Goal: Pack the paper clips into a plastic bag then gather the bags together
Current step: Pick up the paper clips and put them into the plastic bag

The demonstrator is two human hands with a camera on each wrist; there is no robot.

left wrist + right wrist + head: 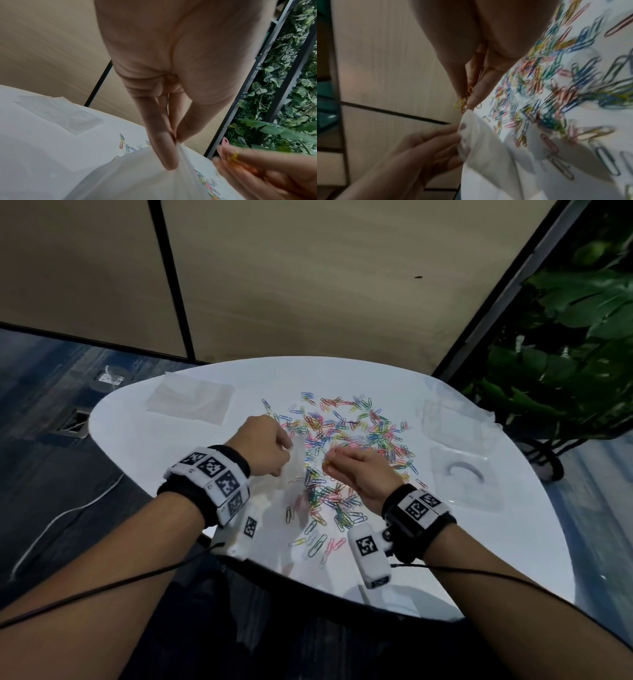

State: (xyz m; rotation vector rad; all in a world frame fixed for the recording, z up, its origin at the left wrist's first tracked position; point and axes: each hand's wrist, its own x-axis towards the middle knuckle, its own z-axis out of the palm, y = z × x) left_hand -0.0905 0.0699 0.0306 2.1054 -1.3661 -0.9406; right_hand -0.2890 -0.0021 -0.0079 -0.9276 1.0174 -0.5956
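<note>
Plainly early going: the white table (496, 542) carries a wide scatter of coloured paper clips (346, 433), most of them unpacked, and spare bags (190, 400) lie flat, ungathered. The left hand (263, 448) pinches the plastic bag (137, 175) by its rim, while beside it the right hand (359, 472) grips a few clips (464, 100) just above the opening.
</note>
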